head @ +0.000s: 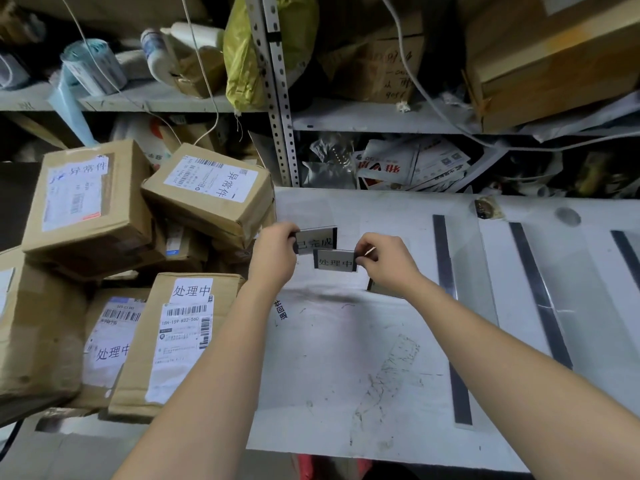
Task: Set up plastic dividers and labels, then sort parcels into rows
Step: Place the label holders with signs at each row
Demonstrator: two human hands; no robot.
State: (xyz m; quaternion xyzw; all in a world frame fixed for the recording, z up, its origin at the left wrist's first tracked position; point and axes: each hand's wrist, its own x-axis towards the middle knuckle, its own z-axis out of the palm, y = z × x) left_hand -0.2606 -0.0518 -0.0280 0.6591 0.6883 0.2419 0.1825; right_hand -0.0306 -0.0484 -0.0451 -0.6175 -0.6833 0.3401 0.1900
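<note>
My left hand (275,254) pinches a small label card (317,240) printed 已完成 by its left edge. My right hand (388,261) pinches a second label card (335,260) printed 处理中 by its right edge. Both cards are held just above the white table (332,358), the second slightly overlapping the first. A third dark card (375,287) lies on the table, partly hidden under my right wrist. Clear plastic dividers with black base strips (446,271) (540,296) stand on the table to the right. Cardboard parcels (173,341) (211,192) are piled at the left.
More parcels (86,202) stack at the far left, some marked 异常件, others 处理中. Metal shelving (280,98) behind holds boxes, tape rolls, bags and cables. A further divider strip (627,251) shows at the right edge. The table's front edge runs along the bottom.
</note>
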